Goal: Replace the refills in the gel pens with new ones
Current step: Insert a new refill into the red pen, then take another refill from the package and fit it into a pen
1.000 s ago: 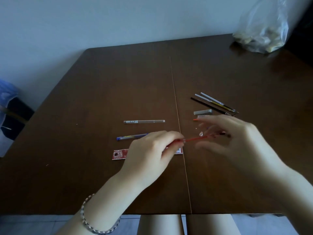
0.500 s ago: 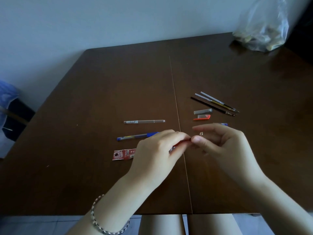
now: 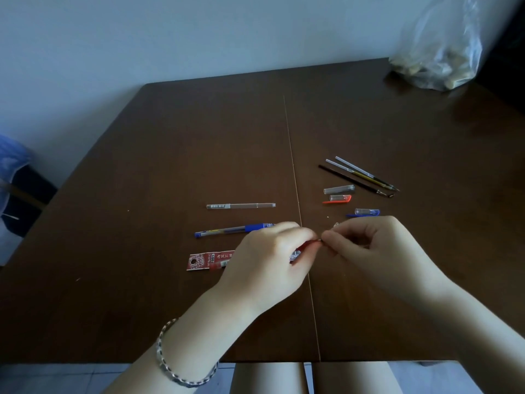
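**Insp. A:** Status of hands?

**Insp. B:** Left hand clenched round a red pen part; only a short red end shows past the fingers, just above the counter. Right hand pinches at that exposed tip, fingertips of both hands touching. What the right pinches is too small to tell.

**A:** Step in hand?

**B:** Prob. seating or pulling the tip end of the red refill. Cannot tell which.

**A:** Recs?

**B:** Keep both grips close to the joint, push/pull straight along the axis, no bending; the thin tube looks likely to kink. Steady wrists low over the counter.

**A:** Other items?

**B:** Blue pen and refill wrapper just beyond the left hand, wrapper partly hidden. Grey pen farther back. Caps, red and blue, near the right hand; loose refills behind. Small bits nearby, so mind they don't roll.
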Demonstrator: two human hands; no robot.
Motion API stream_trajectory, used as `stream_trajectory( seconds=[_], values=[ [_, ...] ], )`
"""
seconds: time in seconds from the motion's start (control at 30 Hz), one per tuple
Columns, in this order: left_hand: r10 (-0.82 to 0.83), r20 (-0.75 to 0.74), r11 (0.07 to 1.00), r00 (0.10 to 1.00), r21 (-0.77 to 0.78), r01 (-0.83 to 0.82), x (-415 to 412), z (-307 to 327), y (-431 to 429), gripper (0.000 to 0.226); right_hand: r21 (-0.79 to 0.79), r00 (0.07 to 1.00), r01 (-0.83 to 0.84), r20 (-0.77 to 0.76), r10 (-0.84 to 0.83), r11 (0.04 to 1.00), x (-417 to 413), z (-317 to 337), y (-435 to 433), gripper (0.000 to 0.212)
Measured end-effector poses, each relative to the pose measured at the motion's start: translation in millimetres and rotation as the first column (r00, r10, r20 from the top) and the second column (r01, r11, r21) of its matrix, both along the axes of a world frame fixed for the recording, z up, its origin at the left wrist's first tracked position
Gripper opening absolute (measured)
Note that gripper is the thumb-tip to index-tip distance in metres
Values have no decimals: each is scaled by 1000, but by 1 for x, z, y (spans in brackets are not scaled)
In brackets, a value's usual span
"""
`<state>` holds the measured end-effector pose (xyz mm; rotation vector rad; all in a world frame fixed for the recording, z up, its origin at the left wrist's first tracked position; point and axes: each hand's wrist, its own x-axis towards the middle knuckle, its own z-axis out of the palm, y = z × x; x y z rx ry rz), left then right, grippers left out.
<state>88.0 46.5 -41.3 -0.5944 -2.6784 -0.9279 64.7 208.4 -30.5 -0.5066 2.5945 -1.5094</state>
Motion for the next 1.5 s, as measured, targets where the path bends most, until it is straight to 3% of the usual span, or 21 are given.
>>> stream_trajectory(
  seconds=[0.1,0.17,0.27,0.33,0.4,0.47,0.53,0.63,0.73,0.9,1.07,1.2,1.33,1.4,1.5],
  values=[
    [-34,111,992,993,128,20,-4,5,-5,16,19,989,-18,-150,21,1000,0,-4,2,20],
    [-93,261,972,961,235,30,-5,11,-7,12,84,952,-83,-289,104,993,0,-5,7,11],
    [-325,573,890,753,455,37,-3,16,-10,15,244,863,-234,-393,316,941,5,-4,14,18],
    [-410,684,861,604,509,9,-6,12,-20,13,293,800,-265,-465,379,919,7,-7,20,18],
    [-301,723,890,622,447,-89,-15,6,-34,14,248,808,-195,-507,299,949,3,-10,31,12],
    [29,613,939,789,255,-233,-25,2,-48,16,184,882,-45,-454,125,982,-11,-11,46,6],
    [291,363,941,885,59,-334,-30,0,-54,13,194,923,151,-379,-68,969,-28,-17,59,9],
    [311,109,946,944,-131,-297,-35,-1,-48,21,201,883,437,-281,-376,877,-51,-28,70,8],
    [258,47,940,965,-242,-239,-46,-12,-44,25,271,850,526,-190,-491,806,-68,-36,78,12],
    [258,136,917,956,-346,-199,-55,-21,-45,30,346,871,487,-118,-477,802,-77,-43,78,21],
    [317,176,900,932,-366,-237,-61,-20,-48,31,276,850,520,-263,-457,808,-58,-32,67,19],
    [315,73,914,946,-290,-282,-53,-25,-50,28,239,922,321,-299,-245,917,-26,-23,28,12],
    [276,-69,940,959,-186,-284,-30,-23,-48,22,329,991,73,-128,-32,942,-9,-32,-15,37],
    [241,-52,954,969,-173,-246,-17,-23,-43,22,380,996,45,-93,-11,924,-9,-38,-31,47],
    [177,73,963,981,-220,-157,-4,-28,-34,31,376,994,51,-107,-11,925,-15,-45,-42,31]
  ],
)
